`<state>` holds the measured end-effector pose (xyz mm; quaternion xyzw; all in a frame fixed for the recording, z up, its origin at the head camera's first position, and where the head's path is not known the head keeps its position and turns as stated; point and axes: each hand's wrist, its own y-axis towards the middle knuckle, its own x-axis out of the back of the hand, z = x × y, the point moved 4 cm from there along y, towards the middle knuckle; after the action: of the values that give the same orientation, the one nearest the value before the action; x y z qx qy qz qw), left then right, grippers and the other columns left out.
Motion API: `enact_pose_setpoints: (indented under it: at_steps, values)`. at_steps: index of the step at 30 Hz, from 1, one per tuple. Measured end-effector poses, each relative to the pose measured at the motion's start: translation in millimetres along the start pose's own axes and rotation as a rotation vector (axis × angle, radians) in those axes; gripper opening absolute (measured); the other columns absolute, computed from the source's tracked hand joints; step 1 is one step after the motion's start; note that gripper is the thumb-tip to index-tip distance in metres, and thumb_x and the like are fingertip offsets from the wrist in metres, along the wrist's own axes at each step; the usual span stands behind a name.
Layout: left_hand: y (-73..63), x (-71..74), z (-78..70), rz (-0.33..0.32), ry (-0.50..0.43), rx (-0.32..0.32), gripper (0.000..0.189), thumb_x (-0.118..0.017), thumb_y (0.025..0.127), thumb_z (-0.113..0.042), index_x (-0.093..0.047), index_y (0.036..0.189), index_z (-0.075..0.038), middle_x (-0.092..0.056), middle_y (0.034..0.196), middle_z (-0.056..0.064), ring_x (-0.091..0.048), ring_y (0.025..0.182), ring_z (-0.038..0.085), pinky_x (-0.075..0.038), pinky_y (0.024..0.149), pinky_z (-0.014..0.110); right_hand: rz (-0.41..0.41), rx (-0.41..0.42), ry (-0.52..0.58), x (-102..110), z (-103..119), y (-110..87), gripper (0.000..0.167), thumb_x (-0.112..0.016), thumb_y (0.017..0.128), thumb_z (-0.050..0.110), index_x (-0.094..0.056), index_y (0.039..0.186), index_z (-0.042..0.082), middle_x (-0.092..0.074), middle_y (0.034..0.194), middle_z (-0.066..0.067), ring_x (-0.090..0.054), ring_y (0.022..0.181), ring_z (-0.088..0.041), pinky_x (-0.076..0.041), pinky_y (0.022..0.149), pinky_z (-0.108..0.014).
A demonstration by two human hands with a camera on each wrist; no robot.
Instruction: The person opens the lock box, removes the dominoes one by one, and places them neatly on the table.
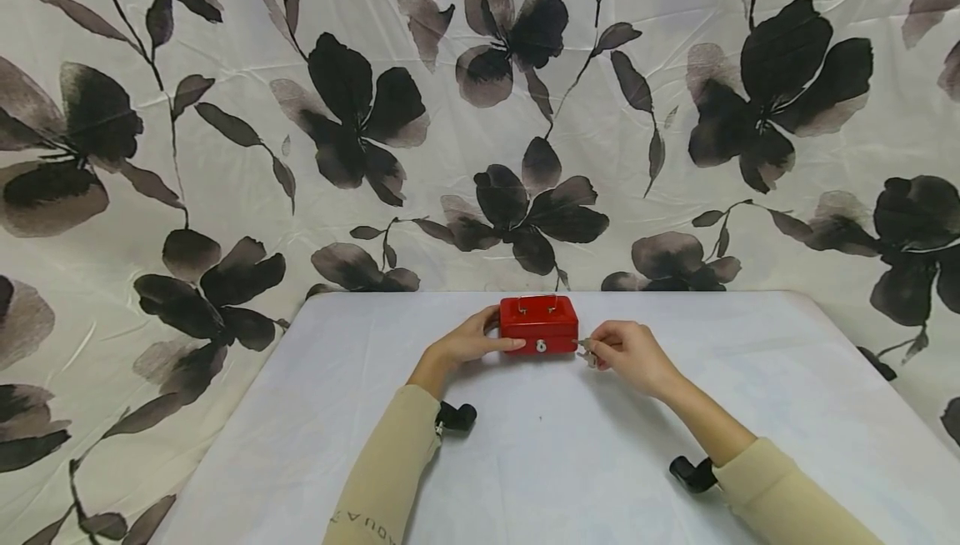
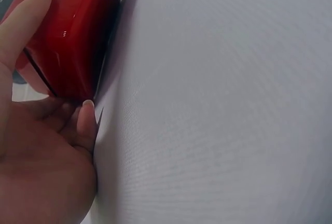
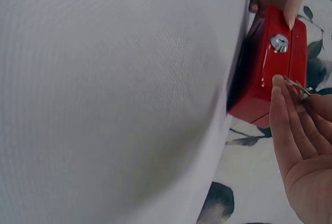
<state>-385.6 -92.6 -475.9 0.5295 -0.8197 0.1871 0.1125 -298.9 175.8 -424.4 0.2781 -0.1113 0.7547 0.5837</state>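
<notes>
A small red cash box (image 1: 538,330) stands near the far edge of the table, its wire handle on the lid and a silver lock (image 3: 279,43) on its front. My left hand (image 1: 471,340) grips the box's left end, thumb across the front and fingers round the side. In the left wrist view, the thumb (image 2: 28,22) lies along the red metal. Just off the box's right front corner, my right hand (image 1: 632,353) pinches a small key (image 3: 296,85) between thumb and fingers. A second metal piece hangs with it. The key is apart from the lock.
A white cloth covers the table (image 1: 555,462). Behind it hangs a pale curtain (image 1: 630,170) with dark flowers. Black camera mounts (image 1: 457,417) sit at both wrists, below the cream sleeves (image 1: 390,453).
</notes>
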Motion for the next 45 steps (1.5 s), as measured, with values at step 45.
enact_pose_setpoints:
  at_steps: [45]
  values:
    - [-2.7,-2.6,-2.5,-0.005,-0.062,0.013,0.103,-0.085,0.083,-0.040,-0.026,0.163,-0.011,-0.031,0.166,0.009,-0.027,0.154,0.030,-0.027,0.122,0.055,0.019,0.069,-0.047,-28.7,8.3,9.6,0.006,-0.065,0.098,0.002,-0.070,0.098,0.000,-0.071,0.085,-0.009,-0.068,0.073,-0.020,-0.058,0.069,-0.024]
